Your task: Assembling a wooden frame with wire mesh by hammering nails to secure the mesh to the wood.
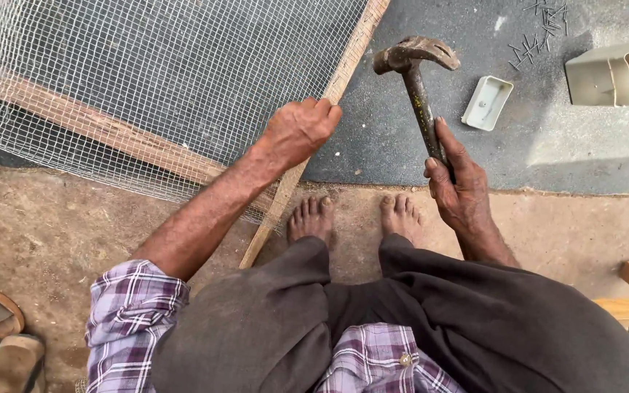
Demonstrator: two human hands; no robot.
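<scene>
Holding a claw hammer point(418, 87) in the right hand point(460, 191), fingers wrapped shut low on the handle, head raised at abt 12 o'clock from that hand, clear of the work. Left hand point(298, 131) curled shut over the wooden strip point(333, 94), knuckles up, pressing it down at the frame's right edge, at abt 10 o'clock from the hammer hand; can't tell whether a nail is pinched under the fingers. Wire mesh point(169, 80) stretched across the wooden frame point(103, 131), running off toward 10–11 o'clock.

Best handling, as judged: keep grip low on the handle for swing, w/ wrist loose. Start w/ light taps, then firm blows once the nail stands by itself. Strike square, face flat to the nail head. Pull left fingers back from the strike spot before hard blows. Keep mesh taut & flat under the strip, no bulge. Keep bare feet point(354, 217), at 6 o'clock just below the strip's end, well back from any drop.

Spare nails point(540, 29) lying loose at 1 o'clock, small white tray point(487, 102) near them, beige plastic container point(613, 73) at 2 o'clock, all w/in reach of the hammer hand.
</scene>
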